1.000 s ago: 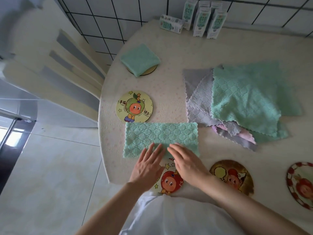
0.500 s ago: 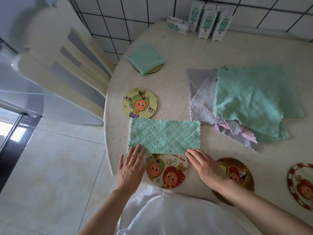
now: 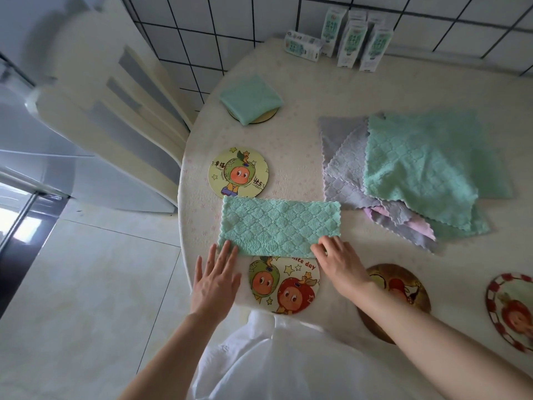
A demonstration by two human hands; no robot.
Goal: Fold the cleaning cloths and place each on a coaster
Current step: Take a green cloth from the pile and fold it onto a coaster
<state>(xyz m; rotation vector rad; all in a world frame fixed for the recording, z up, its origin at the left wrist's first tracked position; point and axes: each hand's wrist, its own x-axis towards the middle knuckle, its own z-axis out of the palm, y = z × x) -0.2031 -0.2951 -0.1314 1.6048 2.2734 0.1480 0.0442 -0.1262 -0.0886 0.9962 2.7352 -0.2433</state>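
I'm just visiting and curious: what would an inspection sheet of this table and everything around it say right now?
Surface: table, pale cover.
Job's things: half-folded green cloth at the near edge; folded green cloth on a far coaster; pile of unfolded cloths at the right; green-character coaster, nice-day coaster, brown coaster and red-rimmed coaster hold no folded cloth.
Clutter: cartons by the wall, one lying down.
Hands: left hand flat, fingertips on the half-folded cloth's near left corner; right hand has fingers on its near right corner, pinch unclear.
Cables: nothing seen.
Surroundings: chair at the left, tiled wall, pale floor.
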